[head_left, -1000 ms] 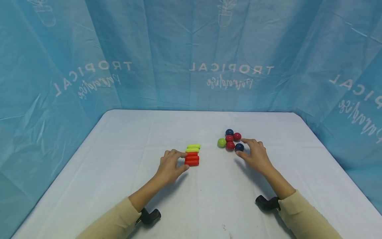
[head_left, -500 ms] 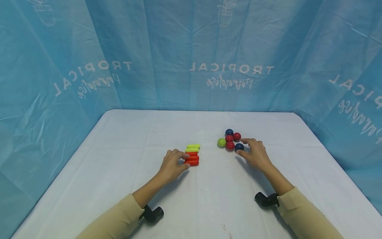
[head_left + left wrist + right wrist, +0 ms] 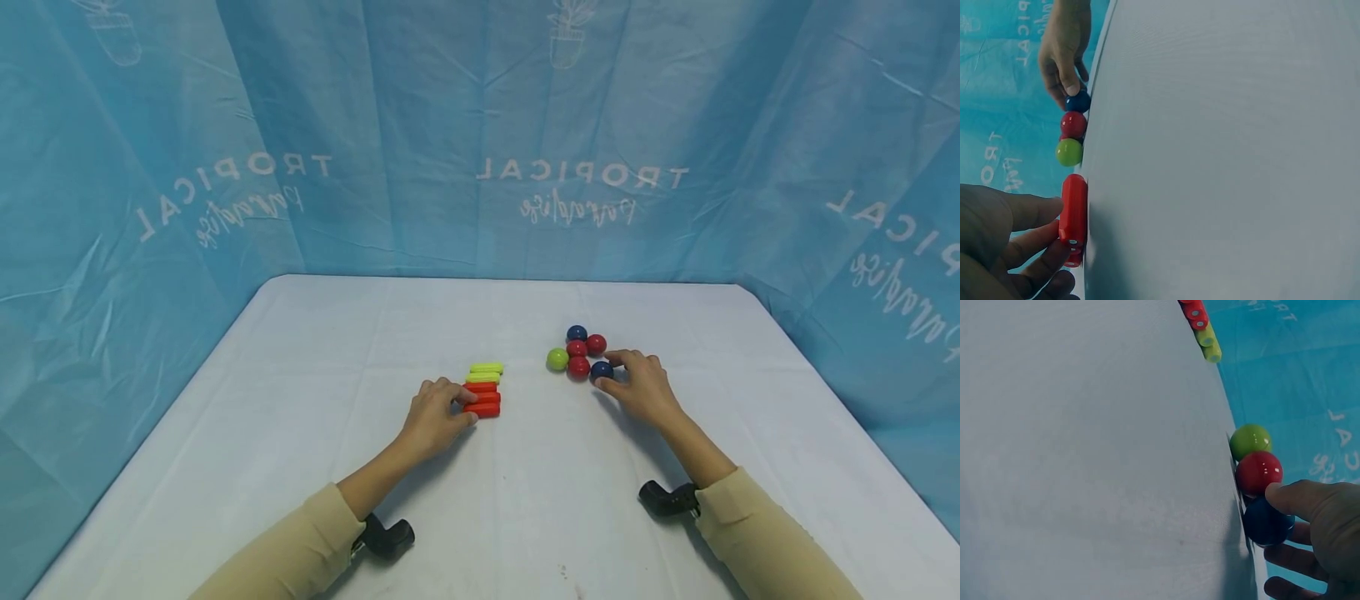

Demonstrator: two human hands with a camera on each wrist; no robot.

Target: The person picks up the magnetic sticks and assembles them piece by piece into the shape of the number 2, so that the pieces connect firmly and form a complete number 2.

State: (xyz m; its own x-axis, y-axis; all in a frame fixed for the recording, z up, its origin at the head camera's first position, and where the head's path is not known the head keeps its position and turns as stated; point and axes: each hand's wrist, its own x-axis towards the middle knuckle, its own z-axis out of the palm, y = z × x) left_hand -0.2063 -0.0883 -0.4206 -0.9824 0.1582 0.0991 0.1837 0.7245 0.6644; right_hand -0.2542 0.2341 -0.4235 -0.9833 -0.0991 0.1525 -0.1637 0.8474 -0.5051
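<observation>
Right wrist: blue ball [image 3: 1265, 522] in grip [image 3: 1310, 515].

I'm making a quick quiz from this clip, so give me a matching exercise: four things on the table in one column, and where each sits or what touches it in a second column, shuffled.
Things:
1. near blue ball
2. green ball
3. nearest red stick
4. yellow-green sticks

Places:
A. far end of the stick row
B. left edge of the ball cluster
C. pinched by the right hand
D. at the left hand fingertips

Pairs: 1-C, 2-B, 3-D, 4-A
</observation>
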